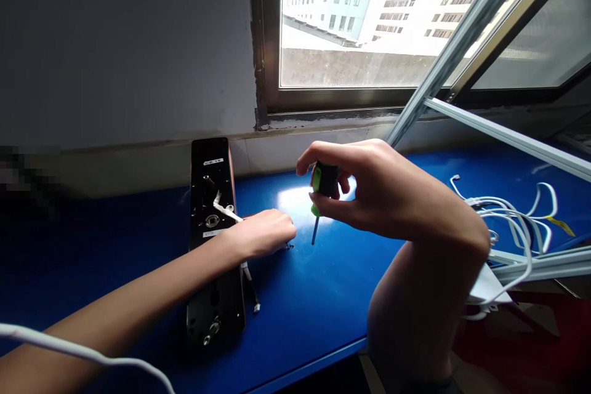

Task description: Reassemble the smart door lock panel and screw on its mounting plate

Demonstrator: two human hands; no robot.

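Note:
A screwdriver [327, 180] with a green and black handle is held in my right hand [364, 188], its thin shaft pointing down above the blue table. My left hand [265, 232] reaches across a long black metal plate [215, 271] and is closed low over the table, just right of the plate. Small dark screws [289, 246] show beside its fingertips; whether the fingers grip any is hidden. The plate has white labels, metal posts and a round fitting. A white wrapped cable [226, 210] lies over it and comes out below my left hand, ending in a small connector [257, 307].
The blue table [318, 308] runs along a wall under a window. Metal frame bars [508, 135] slant across the right side. Coiled white cables [512, 215] with a yellow tag lie at the right. Another white cable [92, 352] crosses the lower left, over my left forearm.

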